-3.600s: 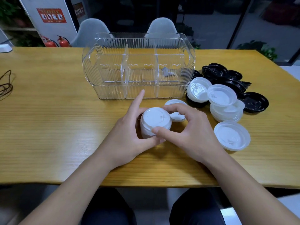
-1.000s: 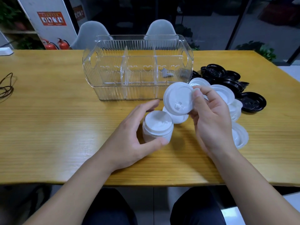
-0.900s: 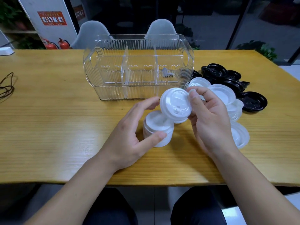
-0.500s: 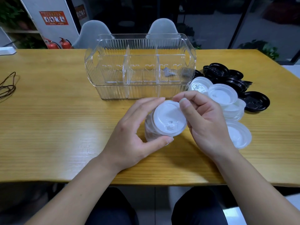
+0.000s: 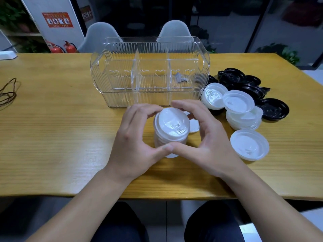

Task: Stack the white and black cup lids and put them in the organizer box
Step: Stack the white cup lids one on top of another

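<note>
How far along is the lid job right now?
Early on. Done: a short stack of white lids stands on the table. In hand: left hand and right hand cup it. Left: more loose white lids, the black lids unstacked, and the organizer box holds no lids.

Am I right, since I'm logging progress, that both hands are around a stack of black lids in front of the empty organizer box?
Not quite: the head view shows the left hand and right hand around a stack of white lids, not black. The organizer box behind is indeed empty.
</note>
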### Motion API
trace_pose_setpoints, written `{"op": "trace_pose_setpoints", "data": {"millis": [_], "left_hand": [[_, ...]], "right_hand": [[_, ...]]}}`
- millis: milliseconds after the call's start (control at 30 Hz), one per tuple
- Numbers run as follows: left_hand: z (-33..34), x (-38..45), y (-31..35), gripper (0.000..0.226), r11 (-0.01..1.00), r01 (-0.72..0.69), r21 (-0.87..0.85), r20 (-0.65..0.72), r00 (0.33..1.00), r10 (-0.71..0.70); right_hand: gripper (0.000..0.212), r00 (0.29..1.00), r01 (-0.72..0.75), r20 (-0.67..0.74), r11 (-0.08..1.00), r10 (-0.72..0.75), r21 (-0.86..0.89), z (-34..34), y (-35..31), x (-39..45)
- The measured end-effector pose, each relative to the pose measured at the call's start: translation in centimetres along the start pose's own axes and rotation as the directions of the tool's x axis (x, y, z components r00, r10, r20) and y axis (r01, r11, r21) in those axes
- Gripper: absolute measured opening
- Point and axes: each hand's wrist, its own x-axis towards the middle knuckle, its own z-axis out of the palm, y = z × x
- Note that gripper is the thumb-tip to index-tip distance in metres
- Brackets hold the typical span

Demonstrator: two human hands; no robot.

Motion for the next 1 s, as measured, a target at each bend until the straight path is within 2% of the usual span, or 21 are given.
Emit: {"op": "trace_pose_setpoints", "data": {"millis": [100, 167, 300, 433, 600, 733, 1000], "left_hand": [[0.1, 0.0, 0.3, 0.073, 1.000, -0.001, 0.023, -0.001, 1.000, 0.001], [-0.1, 0.1, 0.6, 0.081, 0.999, 0.031, -0.028, 0.041, 0.999, -0.029], [-0.2, 0.1, 0.4, 0.110, 0.951, 0.255, -0.174, 0.198, 0.955, -0.220], [-0.2, 0.3, 0.1, 0.127, 0.902, 0.390, -0.184, 0.331, 0.889, -0.317], [-0.1, 0.3, 0.1, 0.128, 0.903, 0.400, -0.155, 0.398, 0.863, -0.313], [-0.2, 0.3, 0.0, 0.124, 0.899, 0.398, -0.183, 0.408, 0.863, -0.299], [-0.6, 0.2, 0.2, 0.121, 0.882, 0.418, -0.216, 0.456, 0.842, -0.288]], "right_hand": [[0.077, 1.000, -0.003, -0.031, 1.000, 0.003, 0.019, 0.1, 0.1, 0.1], [0.074, 0.997, -0.010, -0.070, 0.999, 0.013, 0.040, 0.1, 0.4, 0.1], [0.080, 0.986, -0.073, -0.136, 0.987, 0.093, 0.143, -0.2, 0.9, 0.3], [0.079, 0.981, -0.117, -0.136, 0.979, 0.141, 0.166, 0.0, 1.1, 0.4], [0.058, 0.991, -0.133, -0.011, 0.990, 0.133, 0.037, -0.1, 0.9, 0.2], [0.057, 0.990, -0.123, 0.059, 0.992, 0.125, -0.026, -0.1, 1.0, 0.0], [0.055, 0.979, -0.132, 0.153, 0.991, 0.133, -0.020, -0.4, 0.8, 0.0]]}}
